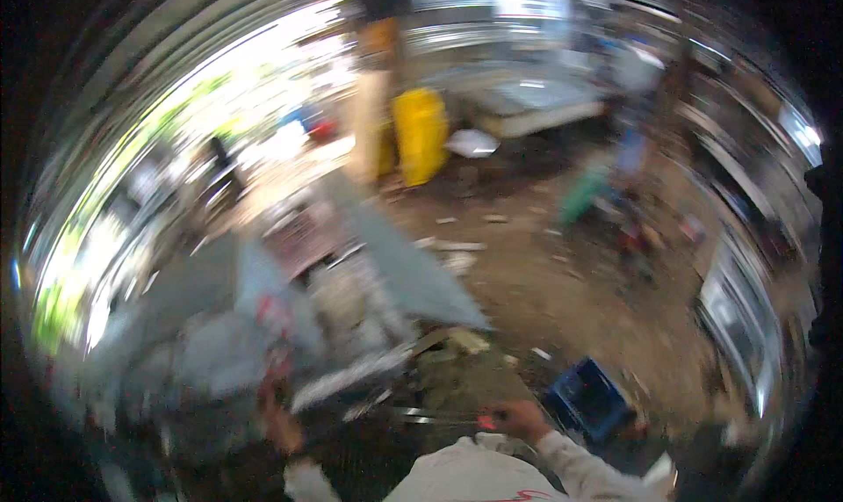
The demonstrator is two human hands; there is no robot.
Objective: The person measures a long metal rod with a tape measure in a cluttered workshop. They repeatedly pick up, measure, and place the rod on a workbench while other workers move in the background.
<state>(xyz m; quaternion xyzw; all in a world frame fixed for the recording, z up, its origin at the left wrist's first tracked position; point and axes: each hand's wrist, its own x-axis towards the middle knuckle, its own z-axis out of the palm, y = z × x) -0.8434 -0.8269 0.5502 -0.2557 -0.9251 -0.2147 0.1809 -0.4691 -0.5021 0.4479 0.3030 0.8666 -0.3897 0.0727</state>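
Motion smears the whole picture. My right hand (524, 421) is in front of my body at the lower middle, its fingers closed round the red handle of a tool (486, 423). A thin bright metal strip (426, 418) extends left from near that handle; whether it belongs to the tool I cannot tell. My left hand (279, 418) is lower left, beside a cluttered grey work surface (206, 353). Its fingers are too blurred to read. Just beyond it is a red and dark shape (277, 326) whose kind I cannot make out.
A blue crate (590, 401) stands on the brown floor to the right of my right hand. A grey sheet (413, 265) slants across the work surface's right side. Farther off are a yellow object (420, 137) by a post (367, 124), a pale-topped table (536, 102) and a person (637, 80).
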